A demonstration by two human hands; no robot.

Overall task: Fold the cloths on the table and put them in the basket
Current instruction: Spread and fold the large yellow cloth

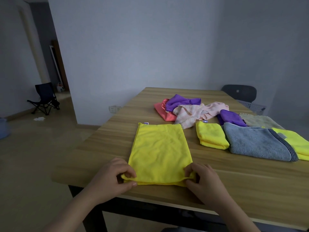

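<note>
A yellow cloth (158,151), folded in half, lies flat on the wooden table (234,185) near its front edge. My left hand (113,176) pinches its near left corner and my right hand (204,180) pinches its near right corner. To the right lie a small folded yellow cloth (211,135), a grey towel (257,143) and another yellow cloth (296,143). Further back sits a loose pile: a coral cloth (163,108), a purple cloth (180,101), a pale pink cloth (197,113), a second purple cloth (232,118) and a beige cloth (259,120). No basket is in view.
A dark chair (240,93) stands at the table's far right corner. Left of the table, bare floor leads to a folding camp chair (45,97) by a doorway. A blue tub (4,128) sits at the left edge.
</note>
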